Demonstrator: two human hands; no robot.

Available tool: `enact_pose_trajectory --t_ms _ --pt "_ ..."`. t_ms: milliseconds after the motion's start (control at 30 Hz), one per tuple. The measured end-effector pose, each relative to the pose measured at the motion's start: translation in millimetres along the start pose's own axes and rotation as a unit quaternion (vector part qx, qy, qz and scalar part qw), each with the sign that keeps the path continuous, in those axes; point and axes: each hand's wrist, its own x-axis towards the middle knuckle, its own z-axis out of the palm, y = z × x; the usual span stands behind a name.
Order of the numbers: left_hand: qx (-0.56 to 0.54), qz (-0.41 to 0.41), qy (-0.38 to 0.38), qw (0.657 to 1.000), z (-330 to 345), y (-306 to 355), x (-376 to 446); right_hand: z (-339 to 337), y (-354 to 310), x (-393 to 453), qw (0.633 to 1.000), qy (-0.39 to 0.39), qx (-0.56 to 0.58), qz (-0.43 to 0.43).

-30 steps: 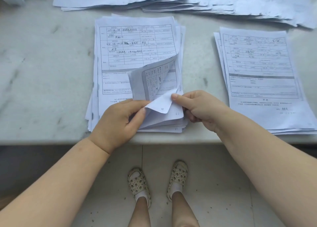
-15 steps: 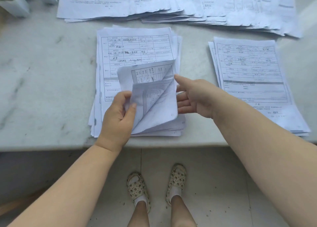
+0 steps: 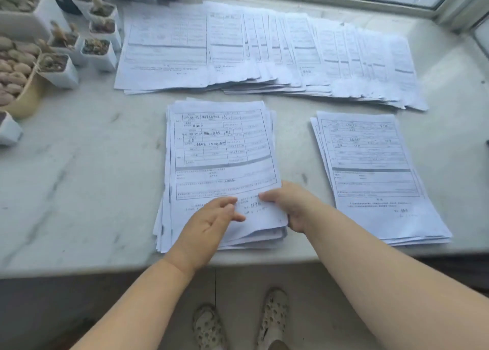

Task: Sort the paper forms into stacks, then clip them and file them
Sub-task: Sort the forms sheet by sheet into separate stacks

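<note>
Curled sheets now flat; right hand (image 3: 293, 206) seemingly grips stack (image 3: 219, 164).

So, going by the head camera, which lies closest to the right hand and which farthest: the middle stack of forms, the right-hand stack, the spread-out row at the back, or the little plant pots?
1. Middle stack: under the right hand, fingers on its near corner.
2. Right-hand stack: just beside it.
3. Spread-out row: farther back, by the window.
4. Plant pots: far left corner.
</note>
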Motion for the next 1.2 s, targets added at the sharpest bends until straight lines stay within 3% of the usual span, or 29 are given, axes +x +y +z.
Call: enact_pose_trajectory --t_ms 100,200,233,300,367,467,533,600,667,733,833,933,1067,1200 --pt "0.08 0.042 0.067 0.994 -2.8 11.4 0.3 0.0 -4.3 -6.5 0.994 0.084 -0.057 -0.04" --pt "0.189 0.141 0.194 0.952 -12.1 39.6 16.5 -28.5 -24.9 -13.1 0.992 0.096 -0.012 -0.079" --pt "0.2 0.143 0.234 0.941 -13.6 52.5 25.8 -43.0 -31.5 -16.5 0.991 0.093 0.012 -0.092" --pt "0.133 0.056 0.269 0.952 -17.6 80.1 48.4 -75.0 -46.0 -22.2 0.989 0.06 0.054 -0.122" --pt "-0.014 -0.043 0.217 0.975 -15.8 107.0 72.8 -109.9 -56.6 -20.5 0.984 -0.004 0.1 -0.146" --pt "-0.071 -0.045 0.159 0.984 4.6 142.1 111.7 -156.3 -71.1 -7.7 0.977 -0.085 0.143 -0.133" --pt "-0.087 -0.027 0.155 0.984 27.4 157.7 141.7 -187.2 -83.2 11.5 0.981 -0.04 0.121 -0.146" --pt "-0.081 -0.025 0.162 0.983 51.3 167.5 173.4 -225.4 -99.2 34.1 0.975 0.079 0.137 -0.157" --pt "-0.024 -0.019 0.187 0.982 72.0 173.5 202.4 -270.5 -118.0 56.6 0.947 0.16 0.218 -0.173" --pt "0.06 0.005 0.186 0.981 88.8 174.4 224.9 -311.0 -142.0 72.2 0.917 0.184 0.305 -0.18" --pt "0.183 0.036 0.162 0.969 109.5 175.5 248.6 -351.9 -181.6 90.3 0.889 0.145 0.409 -0.147" --pt "0.271 0.061 0.162 0.947 111.0 167.3 273.8 -359.0 -209.3 110.9 0.891 0.121 0.422 -0.119" --pt "0.322 0.094 0.179 0.925 100.7 155.2 314.3 -332.4 -233.8 121.7 0.892 0.05 0.437 -0.101" --pt "0.41 0.069 0.121 0.901 104.0 138.3 349.6 -292.9 -246.1 137.9 0.891 -0.01 0.445 -0.086"
